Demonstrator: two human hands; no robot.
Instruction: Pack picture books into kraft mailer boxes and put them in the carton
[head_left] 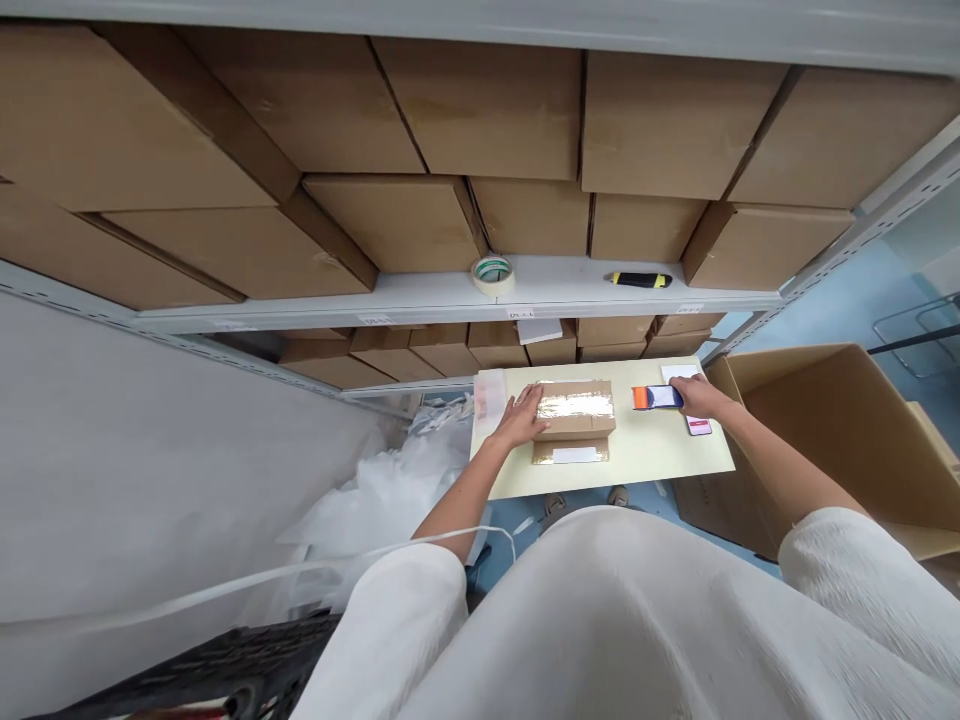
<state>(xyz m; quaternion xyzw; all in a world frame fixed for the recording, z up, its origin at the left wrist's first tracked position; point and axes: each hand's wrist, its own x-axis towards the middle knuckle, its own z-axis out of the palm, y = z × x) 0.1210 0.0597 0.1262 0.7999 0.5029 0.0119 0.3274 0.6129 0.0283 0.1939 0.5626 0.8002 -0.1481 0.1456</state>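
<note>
My left hand (pixel 523 418) lies against the left edge of a small cardboard box (pixel 576 427), fingers stretched and spread over its corner. Shiny clear tape runs along the top of that box. Just in front of it is a lower cardboard surface with a white label (pixel 575 455); whether it is a second box I cannot tell. In my right hand (pixel 697 396) is a handheld scanner (pixel 654 398), dark blue with an orange end and a lit screen, pointing left towards the box. A phone (pixel 698 425) with a red band on its screen lies below that hand.
A pale yellow tabletop (pixel 645 455) carries these things, with papers (pixel 490 395) at its left end. Behind stands a shelf (pixel 420 288) of cardboard boxes, holding a tape roll (pixel 493 275) and a utility knife (pixel 640 280). A large open carton (pixel 832 430) is on the right, white plastic wrapping (pixel 405 490) left.
</note>
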